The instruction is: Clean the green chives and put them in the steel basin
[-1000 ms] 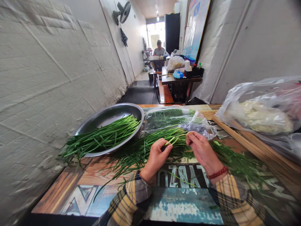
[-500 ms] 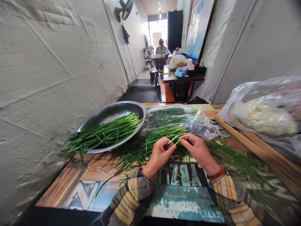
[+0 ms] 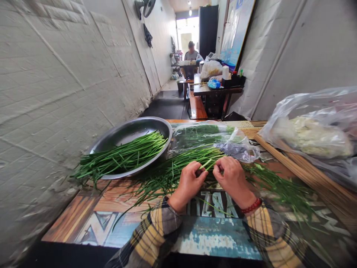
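Between left hand [image 3: 190, 185] and right hand [image 3: 233, 181], green stalks [image 3: 206, 164] (in left's pinch; right's unclear).

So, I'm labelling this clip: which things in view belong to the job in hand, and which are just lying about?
Seemingly part of the job:
left hand, pinching green stalks
right hand, at the stalks' ends
loose green pile
metal basin of stalks
bagged greens

Seemingly just lying about:
brown sticks
clear bag with pale contents
blue packet on the far table
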`<move>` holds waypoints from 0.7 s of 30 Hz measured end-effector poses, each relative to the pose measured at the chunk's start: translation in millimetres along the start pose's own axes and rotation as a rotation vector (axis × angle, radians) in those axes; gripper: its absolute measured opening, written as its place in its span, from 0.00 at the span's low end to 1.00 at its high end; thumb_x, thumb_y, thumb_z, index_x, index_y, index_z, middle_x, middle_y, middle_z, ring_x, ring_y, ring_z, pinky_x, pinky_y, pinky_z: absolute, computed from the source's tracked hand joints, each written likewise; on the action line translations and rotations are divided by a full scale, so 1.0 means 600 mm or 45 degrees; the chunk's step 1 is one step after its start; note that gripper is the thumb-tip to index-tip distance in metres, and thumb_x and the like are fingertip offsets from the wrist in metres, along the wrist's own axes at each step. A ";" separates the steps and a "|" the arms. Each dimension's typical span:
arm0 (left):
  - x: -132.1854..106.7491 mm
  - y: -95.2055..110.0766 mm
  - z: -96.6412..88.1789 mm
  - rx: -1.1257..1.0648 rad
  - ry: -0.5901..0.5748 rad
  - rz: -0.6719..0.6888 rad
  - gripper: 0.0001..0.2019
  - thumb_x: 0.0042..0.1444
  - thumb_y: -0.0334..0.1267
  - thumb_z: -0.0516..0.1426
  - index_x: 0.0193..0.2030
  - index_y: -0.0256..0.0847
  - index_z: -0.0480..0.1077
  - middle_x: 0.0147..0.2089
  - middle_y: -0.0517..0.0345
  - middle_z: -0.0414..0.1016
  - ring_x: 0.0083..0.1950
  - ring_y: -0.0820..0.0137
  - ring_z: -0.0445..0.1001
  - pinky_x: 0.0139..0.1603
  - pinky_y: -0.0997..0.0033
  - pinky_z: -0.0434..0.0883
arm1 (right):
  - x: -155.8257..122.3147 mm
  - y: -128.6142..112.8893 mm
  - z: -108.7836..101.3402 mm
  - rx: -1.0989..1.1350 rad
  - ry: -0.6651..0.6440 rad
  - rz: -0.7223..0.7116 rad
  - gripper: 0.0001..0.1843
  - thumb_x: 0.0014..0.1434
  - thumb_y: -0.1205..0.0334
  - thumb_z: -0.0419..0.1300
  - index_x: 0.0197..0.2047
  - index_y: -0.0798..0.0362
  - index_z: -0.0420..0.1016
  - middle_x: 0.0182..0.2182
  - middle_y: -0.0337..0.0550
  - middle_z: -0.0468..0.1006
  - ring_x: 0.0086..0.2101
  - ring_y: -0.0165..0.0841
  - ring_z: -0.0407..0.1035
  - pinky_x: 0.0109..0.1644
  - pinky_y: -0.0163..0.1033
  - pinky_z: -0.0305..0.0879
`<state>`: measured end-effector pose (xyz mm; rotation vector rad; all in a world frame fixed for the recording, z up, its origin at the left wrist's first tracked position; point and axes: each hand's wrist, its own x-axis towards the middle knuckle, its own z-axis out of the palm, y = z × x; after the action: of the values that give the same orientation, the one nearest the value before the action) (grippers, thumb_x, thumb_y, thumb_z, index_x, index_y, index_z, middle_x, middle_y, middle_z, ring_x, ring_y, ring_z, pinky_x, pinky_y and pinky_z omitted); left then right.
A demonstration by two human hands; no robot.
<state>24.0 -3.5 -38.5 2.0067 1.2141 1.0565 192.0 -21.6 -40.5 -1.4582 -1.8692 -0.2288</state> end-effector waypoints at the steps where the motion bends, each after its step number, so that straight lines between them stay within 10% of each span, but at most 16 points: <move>1: 0.001 0.002 -0.001 -0.008 -0.004 -0.017 0.09 0.51 0.34 0.58 0.23 0.38 0.64 0.25 0.62 0.65 0.30 0.73 0.62 0.31 0.74 0.56 | 0.001 0.005 -0.003 -0.016 0.019 0.016 0.07 0.58 0.68 0.51 0.28 0.49 0.63 0.26 0.42 0.69 0.31 0.37 0.63 0.39 0.42 0.56; 10: 0.011 0.018 -0.026 -0.511 -0.028 -0.301 0.12 0.59 0.43 0.52 0.28 0.39 0.61 0.24 0.64 0.62 0.26 0.76 0.61 0.28 0.76 0.59 | 0.021 0.056 -0.033 0.440 -0.025 0.368 0.16 0.62 0.62 0.47 0.22 0.49 0.59 0.18 0.36 0.63 0.23 0.32 0.59 0.30 0.39 0.54; 15: 0.015 0.016 -0.037 -0.920 0.123 -0.432 0.12 0.55 0.46 0.57 0.33 0.41 0.60 0.23 0.70 0.53 0.19 0.81 0.51 0.19 0.81 0.50 | 0.018 0.063 -0.021 0.553 -0.303 0.152 0.09 0.60 0.63 0.53 0.35 0.50 0.75 0.33 0.41 0.77 0.34 0.34 0.69 0.39 0.39 0.62; 21: 0.020 0.013 -0.044 -1.020 0.284 -0.475 0.16 0.54 0.50 0.59 0.34 0.39 0.63 0.21 0.72 0.46 0.18 0.82 0.44 0.17 0.81 0.44 | 0.003 0.073 -0.002 0.003 -0.412 -0.031 0.05 0.57 0.64 0.60 0.35 0.48 0.78 0.34 0.45 0.78 0.37 0.39 0.67 0.39 0.41 0.58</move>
<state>8.7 5.2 -14.2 1.0348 0.9871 1.3158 231.3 -5.9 -51.2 -1.5428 -2.1423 -0.0007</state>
